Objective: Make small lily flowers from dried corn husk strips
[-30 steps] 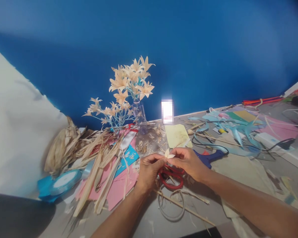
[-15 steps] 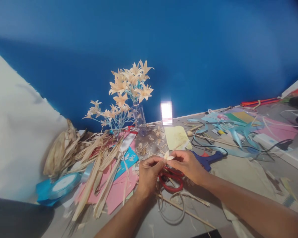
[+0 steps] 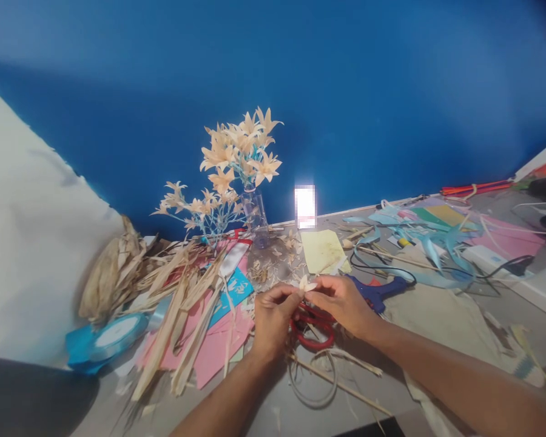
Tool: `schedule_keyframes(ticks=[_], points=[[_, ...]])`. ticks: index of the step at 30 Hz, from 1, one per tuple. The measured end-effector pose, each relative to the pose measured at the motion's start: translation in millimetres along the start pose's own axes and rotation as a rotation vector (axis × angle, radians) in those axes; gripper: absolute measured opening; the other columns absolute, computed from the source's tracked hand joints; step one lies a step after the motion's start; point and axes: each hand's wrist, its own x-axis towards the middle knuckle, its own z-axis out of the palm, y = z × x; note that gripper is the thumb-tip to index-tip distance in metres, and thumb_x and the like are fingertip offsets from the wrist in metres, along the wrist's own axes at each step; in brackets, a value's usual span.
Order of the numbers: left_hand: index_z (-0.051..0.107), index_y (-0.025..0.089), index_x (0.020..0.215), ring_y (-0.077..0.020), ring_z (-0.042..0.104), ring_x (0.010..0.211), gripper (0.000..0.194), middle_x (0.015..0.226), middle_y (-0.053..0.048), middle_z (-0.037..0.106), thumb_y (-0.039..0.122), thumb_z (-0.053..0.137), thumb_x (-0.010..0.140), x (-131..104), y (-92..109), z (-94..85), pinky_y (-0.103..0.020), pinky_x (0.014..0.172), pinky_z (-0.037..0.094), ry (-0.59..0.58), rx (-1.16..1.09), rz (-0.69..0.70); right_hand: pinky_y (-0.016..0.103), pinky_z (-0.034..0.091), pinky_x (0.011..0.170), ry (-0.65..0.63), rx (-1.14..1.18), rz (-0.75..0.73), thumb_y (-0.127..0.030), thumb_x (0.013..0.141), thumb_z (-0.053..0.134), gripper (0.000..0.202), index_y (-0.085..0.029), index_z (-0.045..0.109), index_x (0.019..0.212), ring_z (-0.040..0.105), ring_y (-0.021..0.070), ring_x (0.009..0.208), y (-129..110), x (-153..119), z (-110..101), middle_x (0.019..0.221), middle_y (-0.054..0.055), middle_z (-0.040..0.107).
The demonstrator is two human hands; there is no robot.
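Note:
A small cream husk flower (image 3: 306, 284) with pointed petals is pinched between the fingertips of both hands. My left hand (image 3: 275, 312) closes on its base from the left, thumb against the forefinger. From the right, my right hand (image 3: 343, 303) grips a petal side of the same flower. Just under the hands lie red-handled scissors (image 3: 317, 345), their blades hidden. A loop of pale wire or cord (image 3: 313, 405) and a thin stick (image 3: 346, 388) are in front of them. Close to my right hand rests a blue glue gun (image 3: 380, 292).
Cream flowers (image 3: 241, 145) stand in a clear vase (image 3: 255, 218) by the blue wall, with a smaller bunch (image 3: 207, 212) beside it. Dried husks (image 3: 177, 328), pink paper (image 3: 218, 358) and a blue ribbon roll (image 3: 118, 337) lie left. Yellow paper (image 3: 323, 250) and tangled ribbons (image 3: 437, 243) lie beyond the hands.
The fingers have shifted slightly on the flower, and its petals now look more spread. The hands stay in nearly the same place.

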Motion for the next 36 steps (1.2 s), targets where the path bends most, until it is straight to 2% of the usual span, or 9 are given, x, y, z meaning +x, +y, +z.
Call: schedule_keyframes(ticks=[8,14,20,30,36], points=[[0.073,0.015,0.059,-0.0094,0.046,0.044,0.014,0.047,0.002,0.054,0.027,0.072,0.066,0,-1,2.2,-0.021,0.047,0.036,0.022,0.052,0.019,0.022,0.034,0.052,0.036,-0.066,-0.015,-0.036,0.08,0.064,0.027,-0.015,0.062,0.062,0.046,0.0114,0.057,3,1,0,0.058,-0.002,0.055],[0.073,0.016,0.056,-0.0086,0.048,0.045,0.013,0.056,0.002,0.057,0.024,0.072,0.066,-1,0,2.8,-0.021,0.046,0.038,0.032,0.076,0.092,0.022,0.033,0.051,0.044,-0.1,-0.027,-0.037,0.08,0.065,0.03,-0.014,0.063,0.061,0.044,0.011,0.056,6,2,0,0.057,-0.002,0.055],[0.072,0.016,0.057,-0.0093,0.049,0.045,0.012,0.05,0.003,0.053,0.021,0.069,0.069,0,-4,2.0,-0.021,0.047,0.038,0.013,0.091,0.098,0.022,0.034,0.051,0.05,-0.086,-0.014,-0.037,0.078,0.066,0.029,-0.014,0.064,0.06,0.046,0.0115,0.056,6,1,0,0.056,-0.001,0.056],[0.072,0.014,0.069,-0.0098,0.049,0.042,0.019,0.045,0.002,0.056,0.032,0.073,0.075,2,-13,-0.3,-0.021,0.045,0.04,-0.057,0.049,-0.001,0.022,0.036,0.052,0.031,-0.045,0.047,-0.037,0.078,0.066,0.026,-0.014,0.069,0.066,0.047,0.0112,0.055,6,1,-4,0.058,-0.001,0.058],[0.073,0.012,0.074,-0.0082,0.045,0.037,0.024,0.042,0.003,0.054,0.035,0.078,0.069,4,-11,0.5,-0.02,0.04,0.035,-0.064,-0.093,-0.114,0.023,0.037,0.053,0.002,0.096,0.13,-0.041,0.074,0.07,0.026,-0.015,0.069,0.075,0.047,0.0112,0.056,4,-1,-4,0.064,-0.001,0.06]])
